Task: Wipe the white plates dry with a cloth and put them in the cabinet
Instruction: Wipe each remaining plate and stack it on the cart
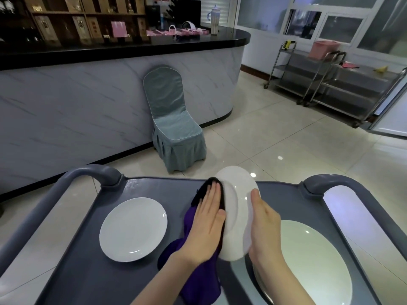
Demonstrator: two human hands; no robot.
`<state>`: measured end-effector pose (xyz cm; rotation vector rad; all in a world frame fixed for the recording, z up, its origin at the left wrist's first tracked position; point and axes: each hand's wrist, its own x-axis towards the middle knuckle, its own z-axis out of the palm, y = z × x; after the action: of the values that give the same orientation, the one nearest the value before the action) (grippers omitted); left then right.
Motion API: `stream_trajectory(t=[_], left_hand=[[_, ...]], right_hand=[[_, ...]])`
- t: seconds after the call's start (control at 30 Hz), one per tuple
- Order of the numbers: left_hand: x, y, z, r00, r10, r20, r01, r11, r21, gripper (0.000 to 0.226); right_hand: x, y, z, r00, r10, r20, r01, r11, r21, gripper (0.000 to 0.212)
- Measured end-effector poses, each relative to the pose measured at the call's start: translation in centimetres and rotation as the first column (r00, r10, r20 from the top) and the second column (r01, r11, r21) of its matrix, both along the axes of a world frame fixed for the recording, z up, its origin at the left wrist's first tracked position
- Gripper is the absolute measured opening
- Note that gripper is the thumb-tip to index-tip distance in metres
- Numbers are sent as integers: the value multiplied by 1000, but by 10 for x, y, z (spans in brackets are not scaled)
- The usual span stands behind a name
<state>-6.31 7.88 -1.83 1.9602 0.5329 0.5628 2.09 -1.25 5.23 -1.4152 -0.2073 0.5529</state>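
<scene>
We are wiping a white plate (239, 208) held on edge above the grey cart (92, 271): our left hand (207, 225) is pressing the purple cloth (193, 280) flat against its face, our right hand (263, 219) is gripping its rim. It is looking glossy and unchipped. Next we judge it needs turning, then carrying to the cabinet. Another plate (133, 228) is lying on the cart.
</scene>
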Motion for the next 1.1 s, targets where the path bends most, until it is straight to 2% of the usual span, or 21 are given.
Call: stream_trajectory(t=[0.07, 0.17, 0.27, 0.43, 0.5, 0.57, 0.7, 0.77, 0.83, 0.9, 0.97, 1.03, 1.1], left_hand=[[-5, -9, -10, 1000, -9, -12, 8, 1000, -16, 56], [-6, -32, -20, 998, -54, -23, 56, 995, 81, 60], [2, -39, -12, 991, -137, -1, 137, 990, -6, 65], [7, -11, -7, 997, -66, 25, 66, 998, -4, 57], [8, -8, -13, 999, -40, 18, 41, 997, -70, 56], [3, -9, -21, 996, -85, -32, 81, 991, -103, 57], [-19, 1, -34, 963, -127, -239, 107, 990, -96, 45], [-29, 8, -24, 964, -34, -264, 5, 994, -108, 33], [-36, 18, -7, 978, 121, -169, -168, 941, -295, 27], [-42, 30, 12, 964, 259, -59, -243, 773, -586, 26], [-51, 42, 26, 942, 337, -3, -223, 616, -756, 23], [-63, 49, 31, 924, 382, -22, -254, 570, -781, 21], [-75, 53, 27, 891, 447, -74, -343, 559, -754, 22]], right_hand=[[8, 1, 6, 998, -52, 29, 52, 999, 0, 51], [14, 2, 8, 996, -76, 35, 76, 997, 13, 56], [6, -2, -1, 999, -49, -13, 49, 999, 3, 48], [-7, -12, -11, 1000, 3, -14, -4, 1000, -9, 47], [-4, -12, -7, 999, -25, 39, 27, 999, -33, 54], [4, -12, -1, 989, -45, 138, 55, 996, -70, 58], [22, -12, -1, 895, 68, 440, 25, 979, -202, 54], [26, -13, -7, 819, 183, 544, -25, 958, -285, 42], [22, -11, -13, 691, 318, 649, -94, 930, -356, 24], [12, -8, -19, 485, 439, 757, -149, 894, -423, 19], [-2, -2, -26, 223, 533, 816, -180, 845, -503, 30], [-16, 6, -36, 8, 556, 831, -186, 818, -545, 36], [-28, 16, -46, -102, 584, 806, -224, 775, -590, 41]])
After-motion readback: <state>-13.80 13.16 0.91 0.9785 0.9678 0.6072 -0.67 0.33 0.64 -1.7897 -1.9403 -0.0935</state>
